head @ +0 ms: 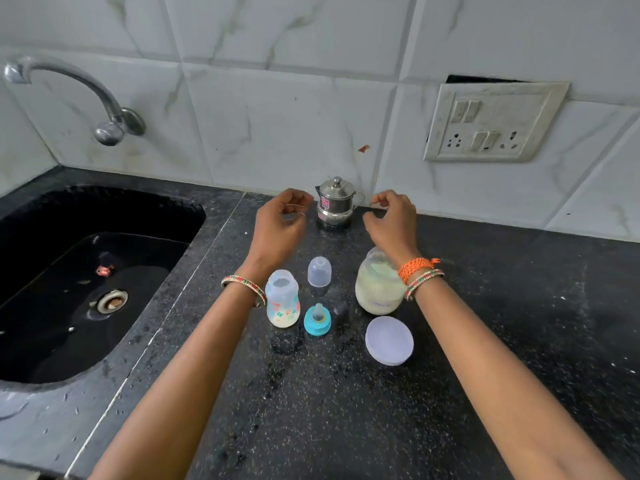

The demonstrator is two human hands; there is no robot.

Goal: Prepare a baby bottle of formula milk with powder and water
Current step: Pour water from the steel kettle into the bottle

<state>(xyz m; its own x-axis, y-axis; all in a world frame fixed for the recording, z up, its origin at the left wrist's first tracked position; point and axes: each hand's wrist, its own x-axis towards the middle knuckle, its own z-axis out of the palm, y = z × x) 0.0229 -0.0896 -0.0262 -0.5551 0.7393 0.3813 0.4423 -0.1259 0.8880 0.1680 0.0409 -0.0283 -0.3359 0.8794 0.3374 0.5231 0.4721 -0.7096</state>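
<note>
A small steel pot with a lid (335,202) stands at the back of the black counter, against the tiled wall. My left hand (282,223) hovers just left of it and my right hand (393,221) just right of it, both with fingers curled apart and holding nothing. An open baby bottle (282,299) with pale powder at its bottom stands under my left wrist. Beside it lie the clear cap (319,271) and the teal ring with its teat (317,320). The open powder jar (379,289) sits under my right wrist, its round lid (389,340) flat in front.
A black sink (86,282) with a chrome tap (69,95) fills the left side. A switch and socket plate (491,123) hangs on the wall at the right. The speckled counter (519,306) stretches right and toward me.
</note>
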